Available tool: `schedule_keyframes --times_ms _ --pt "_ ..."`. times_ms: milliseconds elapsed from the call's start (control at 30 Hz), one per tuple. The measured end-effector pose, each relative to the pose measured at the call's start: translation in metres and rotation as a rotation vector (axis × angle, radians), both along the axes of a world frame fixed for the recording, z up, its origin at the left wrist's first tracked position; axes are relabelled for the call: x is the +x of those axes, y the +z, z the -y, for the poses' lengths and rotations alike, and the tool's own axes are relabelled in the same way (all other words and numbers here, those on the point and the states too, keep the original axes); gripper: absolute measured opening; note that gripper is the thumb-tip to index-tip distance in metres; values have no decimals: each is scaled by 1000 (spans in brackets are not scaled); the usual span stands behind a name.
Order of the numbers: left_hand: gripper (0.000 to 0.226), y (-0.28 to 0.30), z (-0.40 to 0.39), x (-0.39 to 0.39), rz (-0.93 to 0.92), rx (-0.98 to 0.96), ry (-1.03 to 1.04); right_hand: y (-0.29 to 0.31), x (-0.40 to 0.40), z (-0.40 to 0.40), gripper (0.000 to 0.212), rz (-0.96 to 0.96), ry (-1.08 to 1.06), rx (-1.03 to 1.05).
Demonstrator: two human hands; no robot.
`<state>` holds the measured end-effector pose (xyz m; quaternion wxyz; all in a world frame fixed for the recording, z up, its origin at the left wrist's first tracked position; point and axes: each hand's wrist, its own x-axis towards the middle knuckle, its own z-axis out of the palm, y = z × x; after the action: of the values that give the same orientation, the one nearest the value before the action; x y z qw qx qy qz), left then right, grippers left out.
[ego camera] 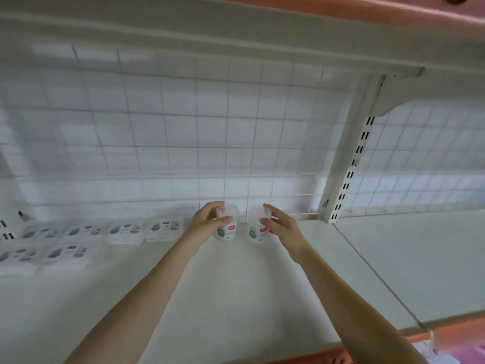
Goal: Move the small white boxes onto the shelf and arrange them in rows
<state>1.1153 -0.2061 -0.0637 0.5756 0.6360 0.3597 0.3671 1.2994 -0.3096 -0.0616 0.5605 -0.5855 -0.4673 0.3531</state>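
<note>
Two small white boxes with printed labels stand upright at the back of the white shelf (236,285), close to the wire grid. My left hand (207,222) grips the left box (228,229) with fingers over its top and thumb across its front. My right hand (279,225) holds the right box (256,231) from its right side, fingers curled at its top. A row of several like boxes (126,232) lies along the back to the left, with a second short row (44,254) in front of it. The picture is blurred.
A white wire grid (183,140) backs the shelf. A slotted white upright (349,166) with a bracket stands at the right, and another shelf board (420,258) lies beyond it. An upper shelf (236,30) hangs overhead. The orange front edge (446,332) shows at the lower right.
</note>
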Motion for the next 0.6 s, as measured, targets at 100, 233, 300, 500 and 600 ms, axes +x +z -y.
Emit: schedule_keyframes --times_ms 100,233,300,500,600 --pt "44 1 -2 3 -6 0 33 0 1 -14 29 14 73 -2" --pt "44 1 0 7 6 0 85 1 2 -29 32 -24 137 7" --pt "42 0 0 9 22 -4 116 2 5 -34 31 -41 157 6" --pt "43 -2 6 18 57 12 202 -1 11 -40 31 -51 201 -2" --pt "45 -2 6 21 51 30 230 -5 10 -43 34 -55 174 8"
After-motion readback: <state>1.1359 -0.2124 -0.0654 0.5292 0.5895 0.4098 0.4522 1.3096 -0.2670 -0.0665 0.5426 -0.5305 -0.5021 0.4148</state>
